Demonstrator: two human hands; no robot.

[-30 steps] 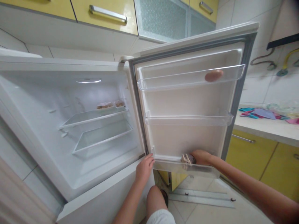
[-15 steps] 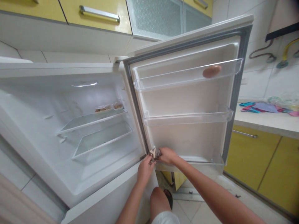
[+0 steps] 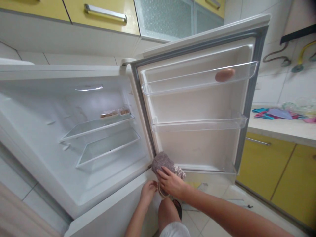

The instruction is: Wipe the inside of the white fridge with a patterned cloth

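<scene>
Yellow cabinets (image 3: pixel 269 168) around; refrigerator door (image 3: pixel 197 148) open, egg (image 3: pixel 224 75) in top rack (image 3: pixel 177 86).
Grey cloth (image 3: pixel 162 160) at door's lower hinge corner, hiding bottom rack's (image 3: pixel 209 177) near end. Right hand (image 3: pixel 171 182) over it, left hand (image 3: pixel 148 192) beside; cannot tell if either grip is closed.

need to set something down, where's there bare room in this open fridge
Bare-looking: lower shelf, under the upper shelf; middle rack of the door, below the brown oval item. Crowded: upper shelf's back right, holding packets; door's lower hinge corner, with gray cloth, left hand and right hand.
</scene>
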